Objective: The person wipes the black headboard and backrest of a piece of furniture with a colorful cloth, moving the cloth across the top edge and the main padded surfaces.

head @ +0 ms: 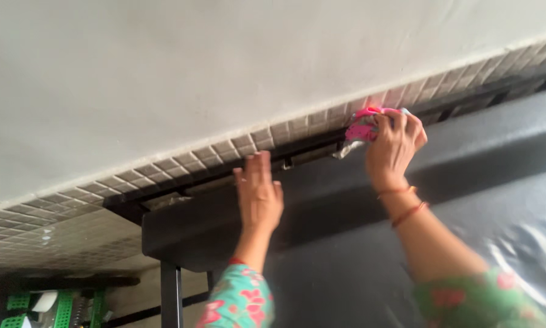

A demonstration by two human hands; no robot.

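1. The right hand [393,149] is gripping a pink cloth [363,126]. Its fingers [400,124] are curling closed around the cloth, so the hand is shut on it, and a bunch of the cloth is sticking out to the left of the fingertips.

2. The cloth is pressing against the top edge of the dark hood [346,200], just under the strip of small grey tiles [236,149]. A paler, crumpled bit is hanging below the cloth, toward the thumb side; I cannot tell if it is part of the same cloth.

3. The left hand [257,194] is lying flat and open on the front face of the hood. Its fingers [256,167] are stretching straight up, close together, and they are holding nothing. The fingertips are reaching almost to the gap between the hood and the tiles.

4. The important relation: the gap along the hood top is running as one long line, rising from below the left fingers up toward the right fingers and beyond. The cloth is lying on this line, above and to the right of the left fingertips, well apart from them. The right hand is the nearer one, because it is already having the cloth inside its grip.

5. Above the tiles a plain pale wall [224,73] is filling the view. Far below the left wrist, a green basket [60,307] is showing in the corner.
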